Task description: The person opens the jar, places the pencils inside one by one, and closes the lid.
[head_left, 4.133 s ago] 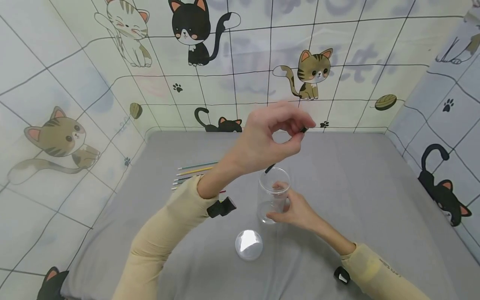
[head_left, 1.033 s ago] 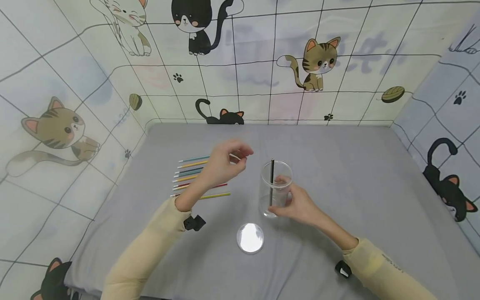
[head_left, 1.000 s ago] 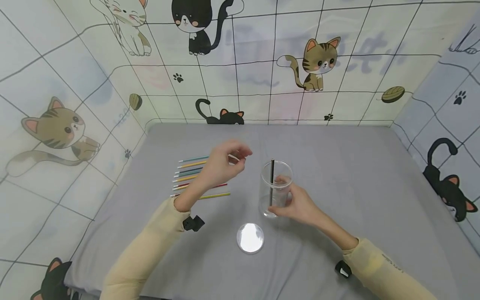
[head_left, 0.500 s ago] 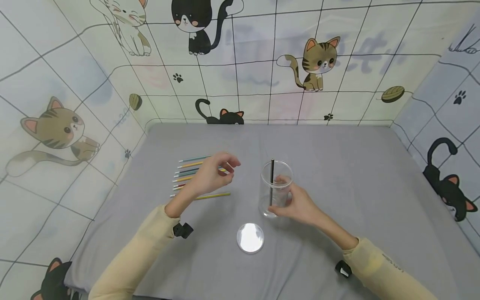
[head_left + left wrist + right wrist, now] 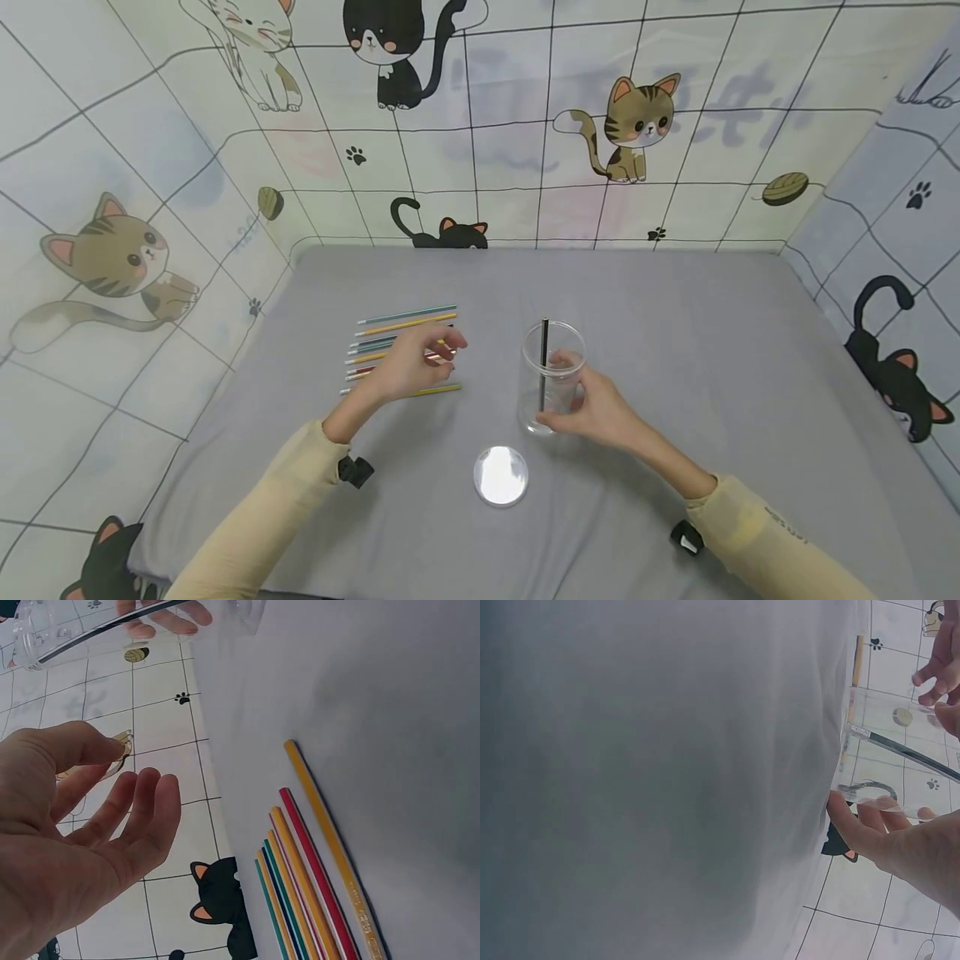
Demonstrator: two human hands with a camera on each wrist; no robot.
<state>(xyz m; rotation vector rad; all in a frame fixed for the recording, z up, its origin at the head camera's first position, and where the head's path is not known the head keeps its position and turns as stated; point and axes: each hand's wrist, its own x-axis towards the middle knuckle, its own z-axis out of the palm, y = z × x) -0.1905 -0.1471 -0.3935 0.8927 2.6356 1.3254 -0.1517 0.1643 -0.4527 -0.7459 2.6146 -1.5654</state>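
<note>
Head view: right hand [image 5: 600,410] around jar [image 5: 557,390], pencil [image 5: 544,343] inside.

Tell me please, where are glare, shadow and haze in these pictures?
Head view: white glare on the clear disc, soft shadow on the grey cloth; left wrist view: narrow shadow along a yellow pencil; right wrist view: cloth hazy, darker toward the left edge.

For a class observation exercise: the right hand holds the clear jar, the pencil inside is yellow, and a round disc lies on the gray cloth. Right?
Not quite: the head view shows the pencil inside is black, not yellow. The right hand holds the clear jar, and a round disc lies on the gray cloth.
</note>
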